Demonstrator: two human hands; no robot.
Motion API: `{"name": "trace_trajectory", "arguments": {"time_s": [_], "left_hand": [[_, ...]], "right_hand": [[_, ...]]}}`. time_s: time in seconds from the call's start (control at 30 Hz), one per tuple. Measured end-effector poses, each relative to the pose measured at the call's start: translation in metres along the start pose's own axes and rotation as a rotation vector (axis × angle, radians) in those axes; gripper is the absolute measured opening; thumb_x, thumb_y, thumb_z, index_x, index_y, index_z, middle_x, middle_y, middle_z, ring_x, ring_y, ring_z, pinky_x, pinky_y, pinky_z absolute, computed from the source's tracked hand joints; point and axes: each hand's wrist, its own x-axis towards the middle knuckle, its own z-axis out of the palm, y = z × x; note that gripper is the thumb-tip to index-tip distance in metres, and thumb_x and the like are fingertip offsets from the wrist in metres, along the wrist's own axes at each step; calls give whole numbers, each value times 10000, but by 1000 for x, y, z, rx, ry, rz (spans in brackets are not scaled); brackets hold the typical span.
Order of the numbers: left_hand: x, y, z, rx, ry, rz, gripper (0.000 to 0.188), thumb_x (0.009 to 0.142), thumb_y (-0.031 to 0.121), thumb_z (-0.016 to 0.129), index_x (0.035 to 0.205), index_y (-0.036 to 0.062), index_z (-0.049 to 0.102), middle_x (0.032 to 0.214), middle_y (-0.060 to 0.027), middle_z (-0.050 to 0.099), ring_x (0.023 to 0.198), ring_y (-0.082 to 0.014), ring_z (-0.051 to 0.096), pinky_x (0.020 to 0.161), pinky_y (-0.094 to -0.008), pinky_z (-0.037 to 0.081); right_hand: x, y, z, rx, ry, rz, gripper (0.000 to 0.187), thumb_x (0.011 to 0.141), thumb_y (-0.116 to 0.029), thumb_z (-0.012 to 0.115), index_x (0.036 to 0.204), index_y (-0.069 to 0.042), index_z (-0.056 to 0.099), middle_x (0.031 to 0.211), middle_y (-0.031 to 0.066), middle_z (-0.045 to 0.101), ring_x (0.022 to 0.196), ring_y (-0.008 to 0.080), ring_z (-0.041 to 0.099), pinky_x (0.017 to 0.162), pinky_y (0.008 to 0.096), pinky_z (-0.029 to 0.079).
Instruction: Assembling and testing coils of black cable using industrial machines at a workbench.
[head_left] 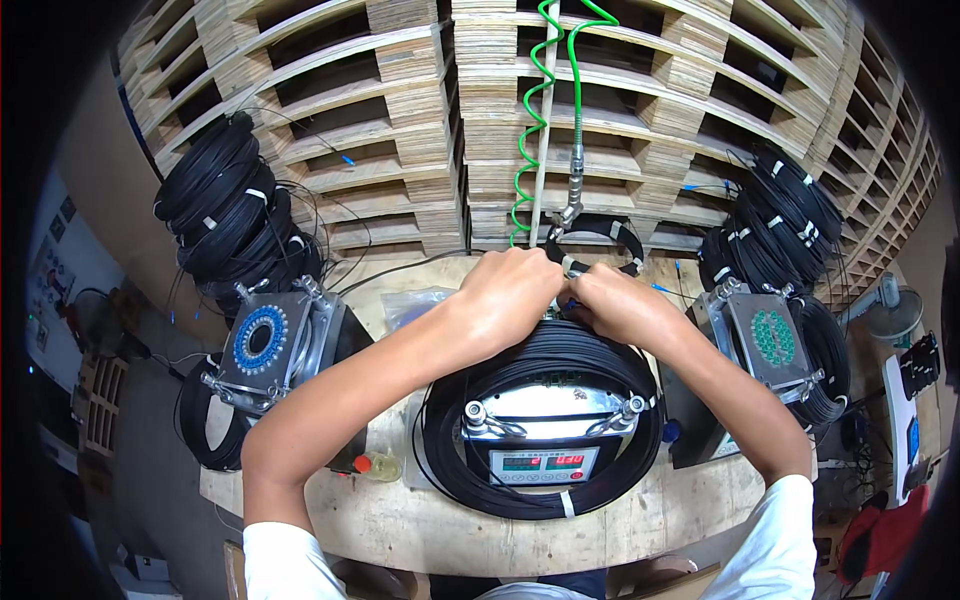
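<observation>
Both arms reach over a bench machine [545, 465] with a red digital display. A thick coil of black cable [530, 503] hangs round it, banded with white tape at the bottom. My left hand [515, 295] is closed at the far side of the coil, its fingertips turned away from view. Close beside it, my right hand [608, 300] is closed too, fingers pinched. A little dark blue shows between the hands, but what they grip is too small and covered to name. Silver clamp knobs [476, 412] stand at the machine's front corners.
Similar machines flank this one, with a blue-ringed plate [262, 338] at left and a green-dotted plate [773, 338] at right. Cable coils are piled at left [225, 215] and right [780, 220]. A green air hose [577, 100] hangs ahead. A red-capped bottle [382, 466] stands left.
</observation>
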Motion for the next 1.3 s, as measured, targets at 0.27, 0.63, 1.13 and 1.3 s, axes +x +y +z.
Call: {"name": "trace_trajectory", "arguments": {"time_s": [0.27,0.63,1.13,1.3], "left_hand": [[9,5,7,24,19,120,68,734,-34,653,782,-62,693,802,-250,690,790,-416,706,683,-478,588],[14,-10,10,-21,-83,18,119,746,24,719,856,36,763,837,-229,710,823,-376,719,717,-468,583],[22,6,4,86,-116,34,104,725,-12,720,826,-32,729,860,-239,714,855,-405,715,726,-485,585],[26,0,14,108,-116,150,114,714,-14,719,826,-31,730,845,-245,709,846,-408,712,731,-482,583]], "right_hand": [[3,10,3,4,52,-36,166,736,69,672,895,47,713,860,270,684,868,443,682,769,488,561],[-2,5,3,236,117,58,203,798,-13,745,997,26,725,869,226,716,829,396,697,766,443,553],[-17,5,-13,266,4,25,296,915,-123,695,1159,45,696,939,259,718,856,367,717,783,413,559],[-35,2,-6,363,37,70,399,993,-279,608,1242,29,658,998,282,704,934,422,689,848,455,523]]}}
